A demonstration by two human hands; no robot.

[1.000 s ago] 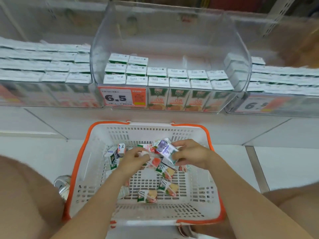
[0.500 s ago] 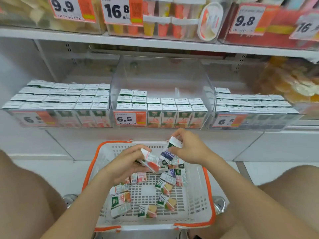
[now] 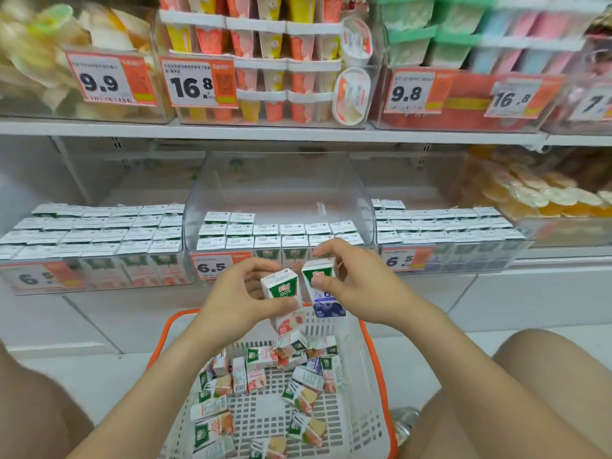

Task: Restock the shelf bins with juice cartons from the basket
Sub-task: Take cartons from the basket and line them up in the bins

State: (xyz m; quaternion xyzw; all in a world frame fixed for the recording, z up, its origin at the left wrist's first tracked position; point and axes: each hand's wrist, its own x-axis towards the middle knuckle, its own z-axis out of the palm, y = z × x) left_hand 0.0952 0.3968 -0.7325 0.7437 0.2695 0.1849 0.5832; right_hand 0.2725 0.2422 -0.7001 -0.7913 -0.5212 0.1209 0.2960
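Observation:
My left hand (image 3: 240, 294) pinches a small peach juice carton (image 3: 282, 291) upright above the basket's far rim. Beside it my right hand (image 3: 356, 288) holds a blueberry juice carton (image 3: 323, 286), also upright. Both cartons hang just in front of the middle clear shelf bin (image 3: 281, 190), whose front rows hold cartons while its back is bare. The white basket with an orange rim (image 3: 372, 366) stands on the floor between my knees with several loose cartons (image 3: 265, 376) lying in it.
Clear bins to the left (image 3: 99, 233) and right (image 3: 447, 230) are packed with cartons behind 6.5 price tags. The shelf above (image 3: 265, 130) carries jelly cups and snack packs. My knees flank the basket.
Both hands have lifted out of the basket, each with a carton, up toward the middle bin. The view has tilted up to show the upper shelf.

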